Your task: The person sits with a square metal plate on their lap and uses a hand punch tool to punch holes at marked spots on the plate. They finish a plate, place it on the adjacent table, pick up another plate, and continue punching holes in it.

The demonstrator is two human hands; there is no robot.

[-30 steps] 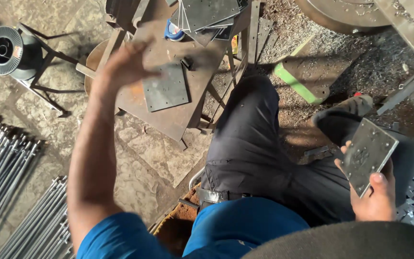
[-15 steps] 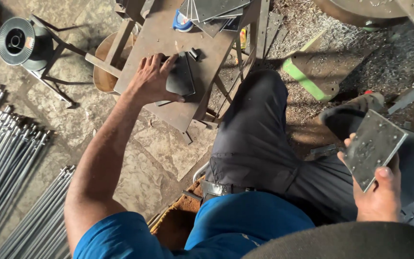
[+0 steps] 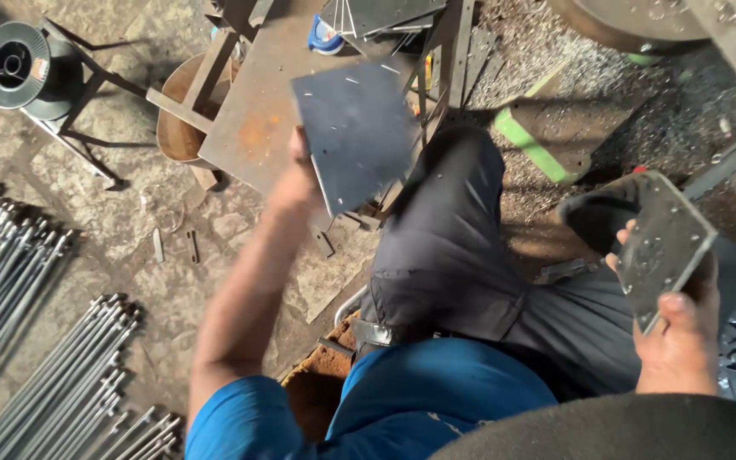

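My left hand [image 3: 298, 183] grips a dark square steel plate [image 3: 359, 132] by its left edge and holds it lifted and tilted over the rusty metal work table [image 3: 253, 136]. My right hand [image 3: 679, 336] holds a second square steel plate [image 3: 664, 247] with small holes, raised above my right knee. I sit with dark trousers [image 3: 453, 247] and a blue shirt [image 3: 402, 400]. More flat plates [image 3: 385, 15] lie stacked at the table's far end.
Bundles of long threaded steel rods [image 3: 19, 315] lie on the stone floor at the left. A wire spool [image 3: 12, 64] on a stand sits at top left. A green-painted bar [image 3: 531, 145] and metal scraps lie to the right.
My left hand has picked the plate up off the table and raised it towards me. The right hand has kept its plate, shifting slightly.
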